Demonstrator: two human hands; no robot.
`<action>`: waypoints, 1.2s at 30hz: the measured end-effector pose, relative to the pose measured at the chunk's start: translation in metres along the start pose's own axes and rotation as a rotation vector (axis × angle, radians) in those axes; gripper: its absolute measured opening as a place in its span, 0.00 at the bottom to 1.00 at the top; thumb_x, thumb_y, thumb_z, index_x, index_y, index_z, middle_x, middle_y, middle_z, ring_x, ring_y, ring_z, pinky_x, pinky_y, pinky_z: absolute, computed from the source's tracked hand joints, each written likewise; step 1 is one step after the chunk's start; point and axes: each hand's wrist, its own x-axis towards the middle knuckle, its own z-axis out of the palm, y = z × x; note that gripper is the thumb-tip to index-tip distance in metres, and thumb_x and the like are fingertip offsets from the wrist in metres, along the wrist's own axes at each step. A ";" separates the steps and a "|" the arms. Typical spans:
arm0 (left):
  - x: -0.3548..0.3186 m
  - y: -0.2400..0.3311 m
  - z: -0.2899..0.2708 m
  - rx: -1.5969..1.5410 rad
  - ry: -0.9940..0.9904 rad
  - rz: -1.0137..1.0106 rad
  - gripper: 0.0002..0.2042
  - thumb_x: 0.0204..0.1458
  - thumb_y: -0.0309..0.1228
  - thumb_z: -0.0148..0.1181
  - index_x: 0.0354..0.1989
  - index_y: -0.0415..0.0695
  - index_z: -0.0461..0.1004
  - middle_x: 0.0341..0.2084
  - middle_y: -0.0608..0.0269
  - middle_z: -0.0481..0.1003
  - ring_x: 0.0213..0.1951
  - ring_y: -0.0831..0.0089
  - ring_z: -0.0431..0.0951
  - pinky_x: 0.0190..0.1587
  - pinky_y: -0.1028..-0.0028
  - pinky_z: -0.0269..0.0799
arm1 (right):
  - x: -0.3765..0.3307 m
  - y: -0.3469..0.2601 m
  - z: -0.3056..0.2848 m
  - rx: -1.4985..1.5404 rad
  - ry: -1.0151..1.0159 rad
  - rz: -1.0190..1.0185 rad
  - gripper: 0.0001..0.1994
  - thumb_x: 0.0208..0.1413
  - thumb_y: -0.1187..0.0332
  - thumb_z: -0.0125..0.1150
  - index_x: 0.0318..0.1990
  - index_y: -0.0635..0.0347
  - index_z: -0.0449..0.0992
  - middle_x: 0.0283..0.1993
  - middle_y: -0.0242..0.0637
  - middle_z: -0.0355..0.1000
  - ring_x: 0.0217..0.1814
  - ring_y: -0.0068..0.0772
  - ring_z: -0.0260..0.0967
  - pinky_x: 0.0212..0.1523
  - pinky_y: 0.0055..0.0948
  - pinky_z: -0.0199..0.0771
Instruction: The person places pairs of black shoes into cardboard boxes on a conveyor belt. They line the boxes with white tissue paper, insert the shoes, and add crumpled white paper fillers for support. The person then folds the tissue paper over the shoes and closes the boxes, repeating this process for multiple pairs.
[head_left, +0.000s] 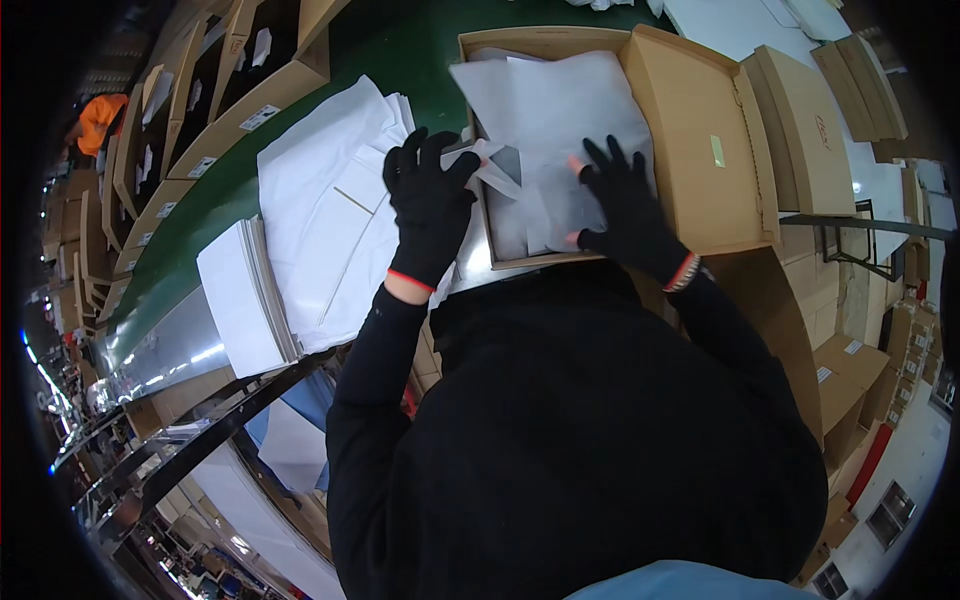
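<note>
- From my head feed, the open cardboard box (550, 40) sits at 1 o'clock from the middle of the view, its lid (705, 140) swung out toward 2 o'clock.
- Thin, see-through paper (565, 105) lies in that box, its far left corner rising past the rim at the box's 11 o'clock.
- At 11 o'clock I have the left hand (430, 205), in a black glove, at the box's left edge; thumb and forefinger pinch a loose edge of the paper, the other fingers bent.
- At 2 o'clock I see the right hand (632, 215), gloved alike with bare thumb and forefinger tips; its fingers are spread and grasp nothing, above the paper. I cannot tell how firmly they touch it.
- White sheets (320, 170) lie loosely piled at 10 o'clock on the green table (400, 45), with a neater white stack (240, 300) at 9 o'clock.
- Further out at 10 o'clock I make out a row of open boxes (225, 125) and a person in orange (97, 122).
- A closed box (815, 140) stands at 2 o'clock, beyond the lid.
</note>
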 end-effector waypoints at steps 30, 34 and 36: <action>0.059 0.004 0.059 -0.713 0.064 -0.159 0.38 0.54 0.59 0.49 0.64 0.41 0.59 0.63 0.49 0.60 0.64 0.49 0.58 0.64 0.52 0.50 | -0.119 0.184 -0.214 0.066 0.580 0.661 0.18 0.61 0.62 0.56 0.55 0.61 0.73 0.51 0.41 0.74 0.48 0.27 0.71 0.51 0.26 0.68; 0.104 -0.048 0.030 -1.265 0.095 -0.651 0.43 0.56 0.68 0.29 0.66 0.41 0.56 0.63 0.56 0.61 0.63 0.64 0.62 0.61 0.62 0.57 | -0.067 0.054 -0.198 0.495 0.183 0.223 0.29 0.57 0.62 0.58 0.65 0.62 0.61 0.62 0.41 0.64 0.63 0.30 0.60 0.62 0.30 0.58; 0.108 -0.076 0.036 -1.249 0.094 -0.780 0.45 0.54 0.70 0.27 0.65 0.40 0.57 0.62 0.57 0.62 0.60 0.64 0.65 0.58 0.63 0.60 | -0.019 0.002 -0.139 0.882 -0.145 0.075 0.34 0.56 0.54 0.60 0.66 0.61 0.59 0.66 0.44 0.60 0.70 0.37 0.55 0.67 0.33 0.52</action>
